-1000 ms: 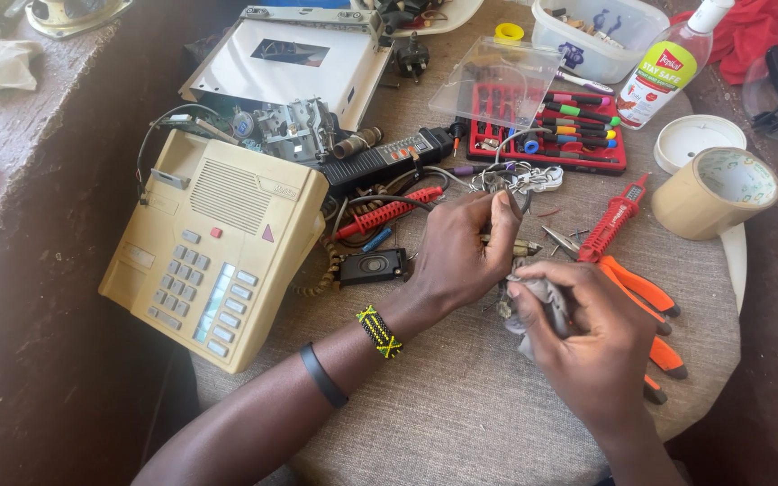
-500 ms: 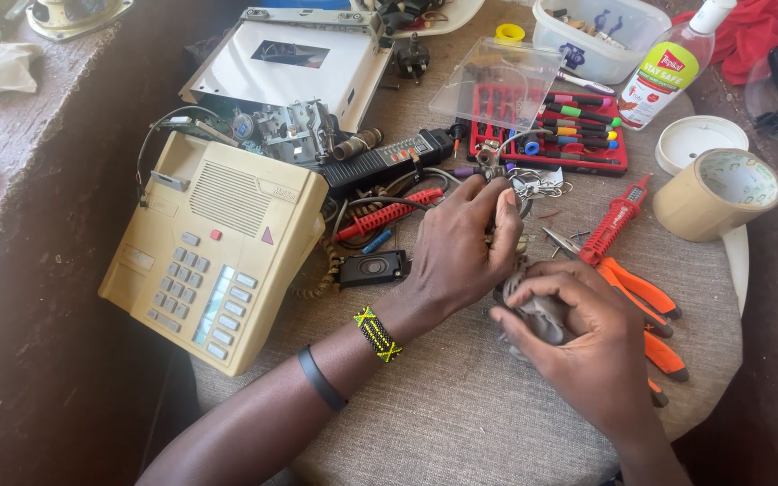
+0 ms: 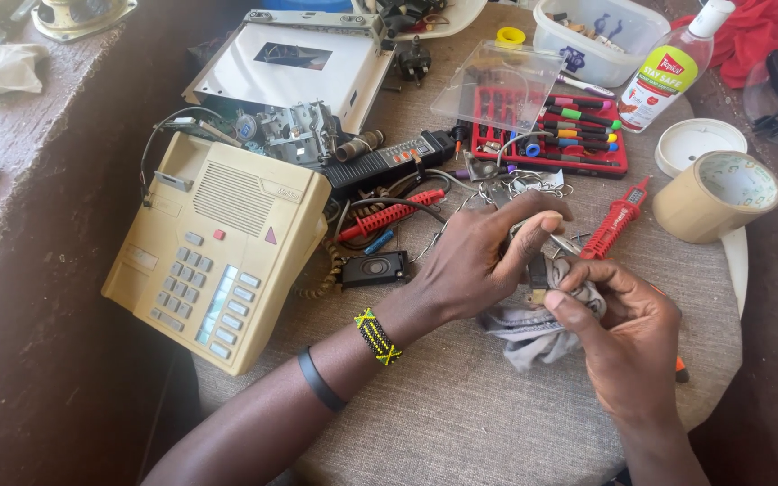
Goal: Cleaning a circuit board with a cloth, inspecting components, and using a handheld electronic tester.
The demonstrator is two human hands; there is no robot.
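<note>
Left hand (image 3: pixel 479 261) curled over a small dark part (image 3: pixel 538 270), thumb and forefinger pinched shut on its top edge. Right hand (image 3: pixel 628 328) closed round a grey rag (image 3: pixel 524 324), thumb pressing the rag up against the same part from below; hands touching at the fingertips. What kind of part, hard to tell: mostly hidden between fingers, perhaps a small connector with a brassy end. Part held just above the cloth-covered round table (image 3: pixel 461 423), right of centre.

Open room lies toward the near edge: bare cloth below both wrists and forearms. Everywhere else crowded. Beige phone (image 3: pixel 213 252) to the left, its near corner hanging at the table's left edge, well apart from the left wrist. Small black speaker (image 3: pixel 373 267) and a tangle of wires (image 3: pixel 389 211) just beside the left hand's knuckles. Chain (image 3: pixel 520 186) just behind the left fingers. Red tester (image 3: pixel 619 216) lying slantwise just past the right hand's fingers. Red bit case (image 3: pixel 556 139) with clear lid raised farther back. Tape roll (image 3: pixel 718 193) near the right rim, a white lid (image 3: pixel 700 144) behind it, a clear bottle (image 3: pixel 673 67) beyond that. Right rim close beside the right hand.
</note>
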